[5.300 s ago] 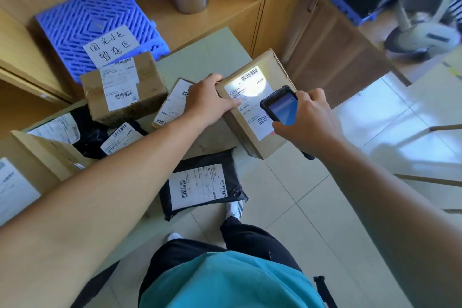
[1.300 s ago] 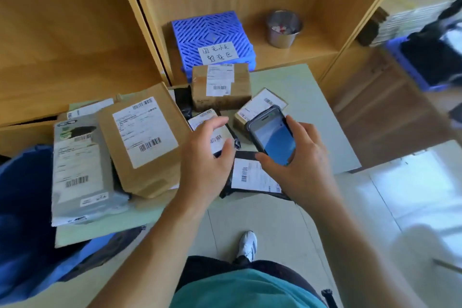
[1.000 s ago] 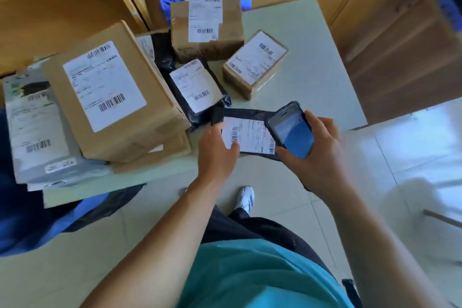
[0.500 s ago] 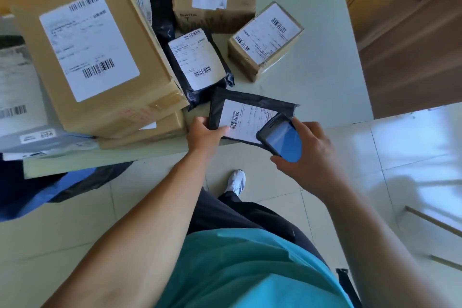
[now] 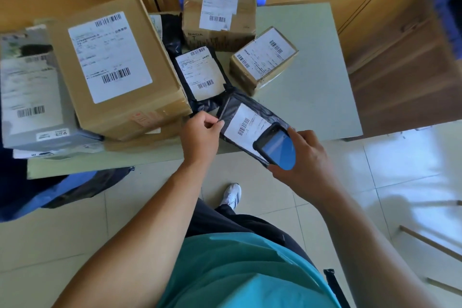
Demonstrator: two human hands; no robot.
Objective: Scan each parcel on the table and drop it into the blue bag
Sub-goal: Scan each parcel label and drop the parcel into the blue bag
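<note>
Pinching the near-left corner of the black mailer [image 5: 246, 124] between thumb and fingers, my left hand [image 5: 200, 132] tips it up off the front edge of the table [image 5: 312, 82], just right of the near corner of the large cardboard box [image 5: 117, 65]. My right hand [image 5: 300, 155] is wrapped round the handheld scanner [image 5: 277, 149]. I hold it over the mailer's near-right end, screen facing me, where it covers part of the white label.

To do this well, I think I should draw the scanner back a little so the whole barcode on the label's left part is exposed to it. I should also hold the soft mailer taut, since a crease across the bars could spoil the read. I would wait for a confirmation before moving on.

The blue bag [image 5: 27, 190] slumps below and left of the large box, under the table edge, so the drop should be a short swing left past the box's front. Right of the box lie a second black mailer [image 5: 202, 75] and a small carton [image 5: 263, 57], with a taped carton [image 5: 220, 15] farther back. A grey parcel [image 5: 30, 87] sits on the box's left. These all seem yet to be scanned.
</note>
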